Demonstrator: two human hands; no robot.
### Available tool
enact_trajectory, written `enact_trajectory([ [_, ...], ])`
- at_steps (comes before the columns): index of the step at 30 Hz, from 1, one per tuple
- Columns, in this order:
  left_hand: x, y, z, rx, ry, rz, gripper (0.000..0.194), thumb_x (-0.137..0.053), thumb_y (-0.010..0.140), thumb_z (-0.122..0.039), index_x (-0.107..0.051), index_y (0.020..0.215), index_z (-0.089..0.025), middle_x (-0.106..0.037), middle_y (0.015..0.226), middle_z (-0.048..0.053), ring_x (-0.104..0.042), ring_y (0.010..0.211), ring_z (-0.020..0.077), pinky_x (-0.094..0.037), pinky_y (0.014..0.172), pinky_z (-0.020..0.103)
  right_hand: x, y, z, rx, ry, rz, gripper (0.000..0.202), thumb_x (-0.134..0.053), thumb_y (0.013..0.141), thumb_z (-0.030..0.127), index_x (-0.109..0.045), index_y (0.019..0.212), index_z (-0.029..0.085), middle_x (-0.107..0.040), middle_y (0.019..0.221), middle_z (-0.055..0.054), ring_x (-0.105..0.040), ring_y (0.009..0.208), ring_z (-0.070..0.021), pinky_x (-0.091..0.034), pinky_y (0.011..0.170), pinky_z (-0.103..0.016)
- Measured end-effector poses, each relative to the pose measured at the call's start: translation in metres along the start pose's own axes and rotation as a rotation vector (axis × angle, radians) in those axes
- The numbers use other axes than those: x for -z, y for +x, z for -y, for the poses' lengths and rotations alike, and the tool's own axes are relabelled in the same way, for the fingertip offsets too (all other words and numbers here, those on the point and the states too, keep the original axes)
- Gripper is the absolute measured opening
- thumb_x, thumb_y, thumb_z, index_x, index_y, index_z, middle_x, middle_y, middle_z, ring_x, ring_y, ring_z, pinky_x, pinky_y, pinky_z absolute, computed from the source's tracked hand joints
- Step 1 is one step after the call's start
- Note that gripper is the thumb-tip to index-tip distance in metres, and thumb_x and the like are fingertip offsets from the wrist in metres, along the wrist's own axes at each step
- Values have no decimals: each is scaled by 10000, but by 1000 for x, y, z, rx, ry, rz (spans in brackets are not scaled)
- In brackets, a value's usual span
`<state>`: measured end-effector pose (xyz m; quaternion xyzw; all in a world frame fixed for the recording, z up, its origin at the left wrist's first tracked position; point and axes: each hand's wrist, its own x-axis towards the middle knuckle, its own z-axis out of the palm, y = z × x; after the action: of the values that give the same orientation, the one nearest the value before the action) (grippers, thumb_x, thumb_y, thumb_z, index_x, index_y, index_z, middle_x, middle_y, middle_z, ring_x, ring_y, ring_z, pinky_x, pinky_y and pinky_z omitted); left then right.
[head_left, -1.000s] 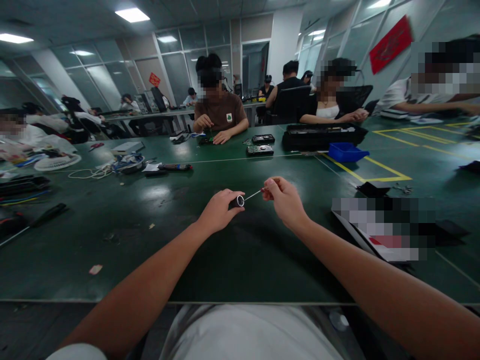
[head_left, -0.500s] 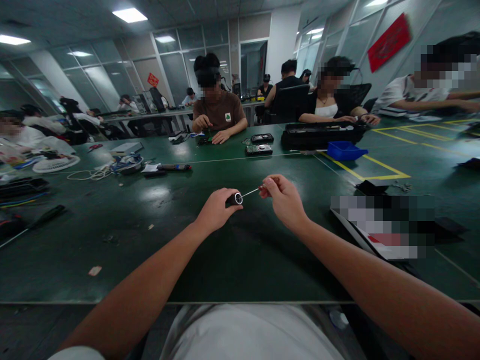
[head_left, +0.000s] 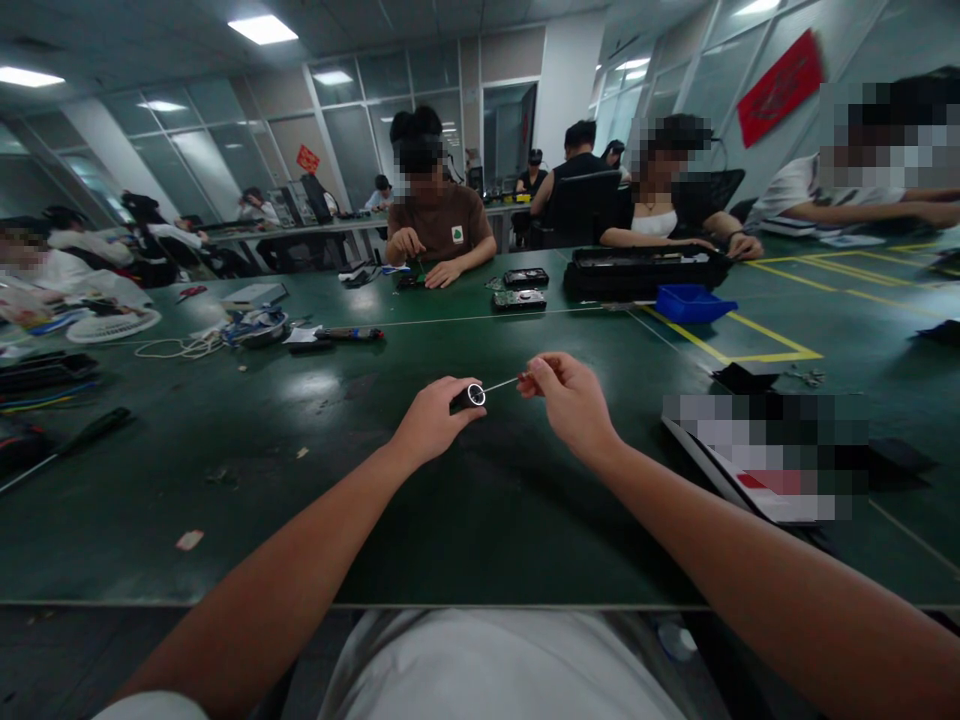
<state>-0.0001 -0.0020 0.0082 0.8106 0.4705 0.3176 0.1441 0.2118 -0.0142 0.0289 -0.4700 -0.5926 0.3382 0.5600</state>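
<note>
My left hand (head_left: 433, 418) is closed around a short black cylinder (head_left: 475, 395), whose round end with a bright white ring faces right and toward me. A thin light-coloured rod (head_left: 499, 384) runs from that ringed end to my right hand (head_left: 566, 398). The fingertips of my right hand pinch the rod's far end, where a small reddish part shows; its exact kind is too small to tell. Both hands are held above the green table (head_left: 420, 530), near its middle.
A blue tray (head_left: 691, 303) stands ahead to the right, near a long black case (head_left: 646, 272). Two hard drives (head_left: 520, 299) lie ahead. A blurred-out white item (head_left: 742, 465) is at right. A screwdriver (head_left: 90, 430) lies left. A co-worker in a brown shirt (head_left: 450, 220) sits opposite.
Both hands keep nearly the same place and grip; the cylinder's ringed end has turned slightly. At the long black case, a co-worker's hand has shifted.
</note>
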Motion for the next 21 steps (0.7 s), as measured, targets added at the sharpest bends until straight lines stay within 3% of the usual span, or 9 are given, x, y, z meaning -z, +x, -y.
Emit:
enact_trajectory([
  [5,1,0,-1,-21,19,23,387,-732,844,-279,-661,1219,-218,-679,1147,67,-612,1073,233,-456,971,392,2,-1,5,42,-219,13,277,-538,928,434,-641,843,191,-648,624,-14,-609,587,-167,-466,618,-327],
  [11,1,0,1,-32,54,34,385,-731,842,-272,-664,1217,-218,-680,1146,71,-607,1074,244,-456,974,411,2,-3,2,113,-176,63,121,-530,898,309,-608,902,216,-696,797,-25,-670,749,-189,-491,702,-334],
  [16,0,0,2,-49,66,46,387,-723,849,-270,-658,1228,-223,-678,1148,65,-599,1079,241,-451,974,413,3,-2,0,124,-325,61,316,-438,974,441,-617,841,217,-583,607,8,-570,579,-172,-406,600,-324],
  [21,1,-1,2,-31,65,43,381,-716,856,-290,-658,1227,-223,-674,1156,68,-600,1074,241,-455,966,412,2,-1,-2,126,-287,91,209,-422,959,307,-584,1061,223,-627,744,-2,-608,713,-188,-428,660,-323],
])
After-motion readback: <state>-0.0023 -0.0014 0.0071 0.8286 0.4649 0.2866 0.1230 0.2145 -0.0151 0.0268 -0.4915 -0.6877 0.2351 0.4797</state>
